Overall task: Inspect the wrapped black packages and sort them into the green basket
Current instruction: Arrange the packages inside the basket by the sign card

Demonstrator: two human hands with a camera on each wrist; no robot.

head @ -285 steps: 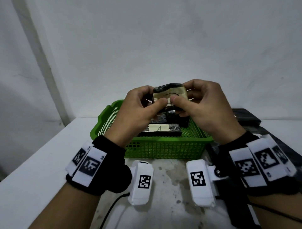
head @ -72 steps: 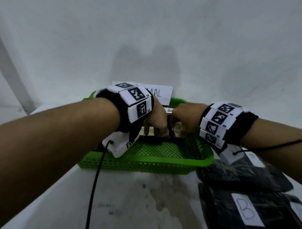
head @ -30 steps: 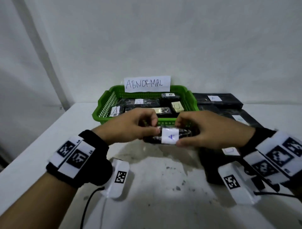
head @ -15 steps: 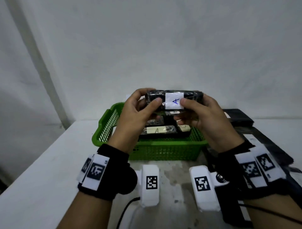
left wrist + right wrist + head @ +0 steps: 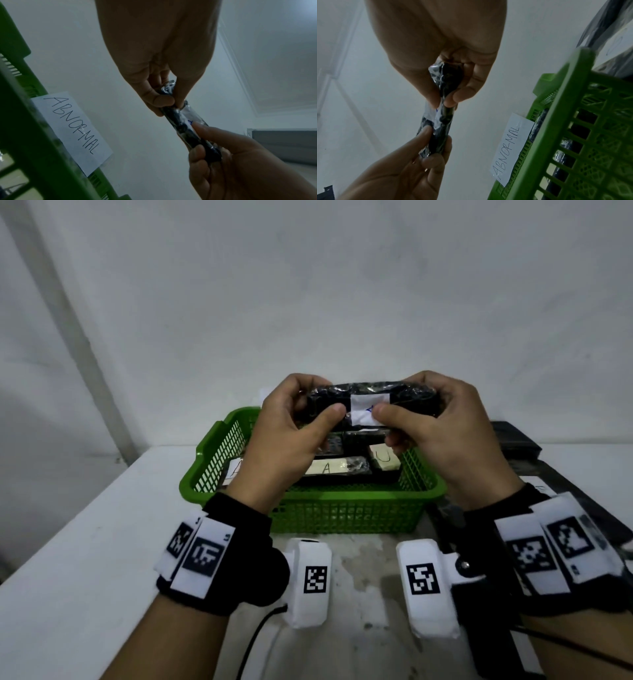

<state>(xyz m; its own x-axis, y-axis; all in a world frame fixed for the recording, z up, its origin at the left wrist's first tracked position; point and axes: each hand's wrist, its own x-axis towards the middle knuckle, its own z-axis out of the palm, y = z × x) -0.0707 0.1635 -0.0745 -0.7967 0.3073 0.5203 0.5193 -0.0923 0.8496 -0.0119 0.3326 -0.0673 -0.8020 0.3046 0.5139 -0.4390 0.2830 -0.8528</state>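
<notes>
Currently, my left hand (image 5: 291, 419) and right hand (image 5: 435, 422) grip one plastic-wrapped black package (image 5: 370, 402) above the green mesh basket (image 5: 342, 508); several sorted packages (image 5: 346, 469) lie inside, others remain beside it.

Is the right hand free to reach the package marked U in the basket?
Probably not yet: the right hand grips the wrapped package together with the left hand. The U package lies uncovered in the green basket.

White table (image 5: 85, 559) meets a pale wall (image 5: 308, 285).
</notes>
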